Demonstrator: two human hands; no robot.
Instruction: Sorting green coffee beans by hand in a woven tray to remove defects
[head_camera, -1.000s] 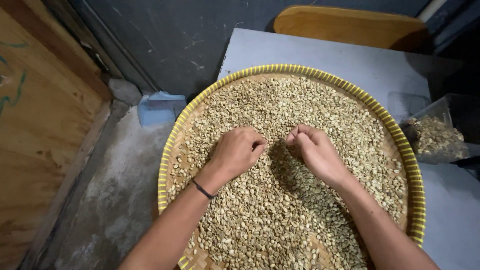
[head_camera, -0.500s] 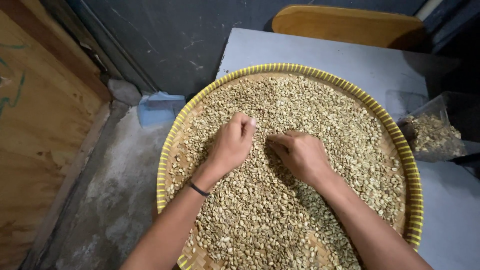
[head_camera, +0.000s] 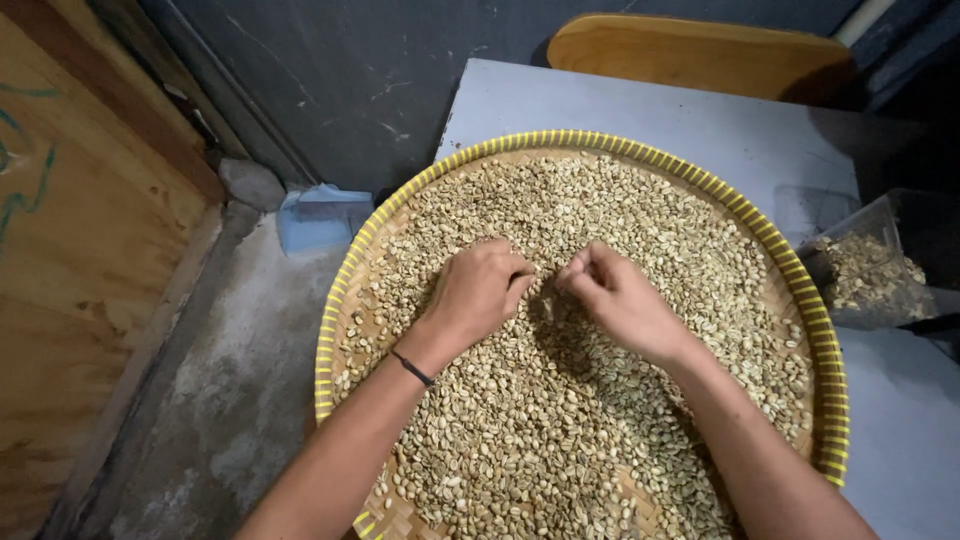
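A wide round woven tray with a yellow rim (head_camera: 330, 330) is spread with several pale green-beige beans (head_camera: 600, 200). My left hand (head_camera: 480, 290) lies palm down on the beans near the tray's middle, fingers curled in; a dark band circles its wrist. My right hand (head_camera: 620, 295) rests just right of it, fingers bunched at the tips as if pinching beans. The two hands' fingertips almost meet. What lies inside either hand is hidden.
The tray sits on a grey table (head_camera: 620, 100). A clear plastic container (head_camera: 870, 265) with similar beans stands at the right. A wooden chair back (head_camera: 700, 55) is behind the table. A blue dustpan (head_camera: 320, 215) lies on the concrete floor by a plywood panel (head_camera: 80, 250).
My left hand has pulled back toward me and curled its fingers down. My right hand has lifted its fingertips and bunched them, closing toward the left hand.
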